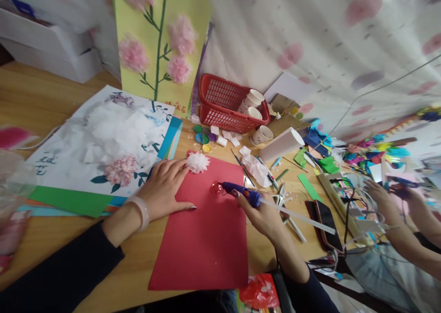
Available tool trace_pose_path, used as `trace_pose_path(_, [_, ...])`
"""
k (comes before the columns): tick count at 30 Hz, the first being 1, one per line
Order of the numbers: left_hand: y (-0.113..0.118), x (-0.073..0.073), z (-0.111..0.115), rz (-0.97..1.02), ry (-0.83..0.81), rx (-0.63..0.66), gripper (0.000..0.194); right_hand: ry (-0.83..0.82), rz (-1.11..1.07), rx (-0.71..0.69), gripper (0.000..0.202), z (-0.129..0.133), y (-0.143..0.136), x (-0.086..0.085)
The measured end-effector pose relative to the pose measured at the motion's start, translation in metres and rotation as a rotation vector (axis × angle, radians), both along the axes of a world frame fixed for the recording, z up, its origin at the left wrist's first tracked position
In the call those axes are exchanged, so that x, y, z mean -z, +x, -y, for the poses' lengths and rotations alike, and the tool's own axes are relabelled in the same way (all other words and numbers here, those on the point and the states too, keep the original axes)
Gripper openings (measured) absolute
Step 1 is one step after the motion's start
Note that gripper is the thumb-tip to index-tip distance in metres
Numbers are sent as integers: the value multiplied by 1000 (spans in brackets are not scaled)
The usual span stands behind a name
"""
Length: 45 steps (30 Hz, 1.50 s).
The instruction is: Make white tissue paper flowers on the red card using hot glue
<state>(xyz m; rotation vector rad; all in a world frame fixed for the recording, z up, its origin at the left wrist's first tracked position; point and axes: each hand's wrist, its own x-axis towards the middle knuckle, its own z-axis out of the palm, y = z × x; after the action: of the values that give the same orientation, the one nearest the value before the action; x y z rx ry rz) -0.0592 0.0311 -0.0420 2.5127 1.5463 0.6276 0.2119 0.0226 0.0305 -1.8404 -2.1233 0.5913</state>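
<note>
A sheet of red paper [210, 239] lies on the table before me. My left hand [165, 186] rests flat on its left edge, fingers spread, the fingertips near a fluffy white paper flower [197, 162] at the sheet's upper left. In my right hand [260, 214] is a blue hot glue gun [241, 191], a long clear glue stick [299, 216] sticking out of its back. The nozzle points at a shiny, clear ring of glue [216, 187] on the red paper; whether the tip touches it I cannot tell.
A red basket [223, 102] with paper cups stands behind. White tissue pieces [113, 124] cover a flower picture at left. Pliers [281, 196], a phone [329, 225] and a power strip [336, 202] lie to the right, near another person's hands [382, 198].
</note>
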Motion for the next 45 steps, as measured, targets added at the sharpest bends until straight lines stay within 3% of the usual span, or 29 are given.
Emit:
trace_pose_path(7, [0,-1,0,20,-13,-4,89,24,15,-26,49,-3,-6,0])
trace_pose_path(13, [0,-3,0,8,-16,4,85,24,49,33,49,-1,-8,-7])
trace_pose_path(19, [0,-2,-1,25,-21,9,83,48,54,-38,50,1,-14,-4])
trace_pose_path(45, [0,-4,0,-1,-27,14,81,51,40,-25,47,13,-20,-2])
